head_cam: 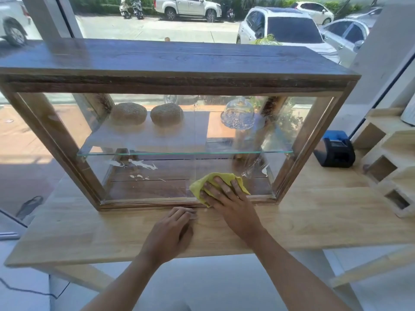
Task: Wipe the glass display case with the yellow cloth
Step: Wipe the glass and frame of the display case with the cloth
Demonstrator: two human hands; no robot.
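A wood-framed glass display case (67, 151) stands on a light wooden table (314, 212). My right hand (226, 200) lies flat with spread fingers on the yellow cloth (221, 177), pressing it against the lower right part of the front glass, near the bottom frame. My left hand (173, 232) rests palm down on the table just in front of the case, fingertips near the frame. Wet streaks show on the glass above the cloth.
Inside the case, two round loaves (128, 113) and a glass dome (238, 114) sit on a glass shelf. A black and blue device (335, 149) stands right of the case. A wooden block rack (390, 162) fills the far right. Beyond is a window onto parked cars.
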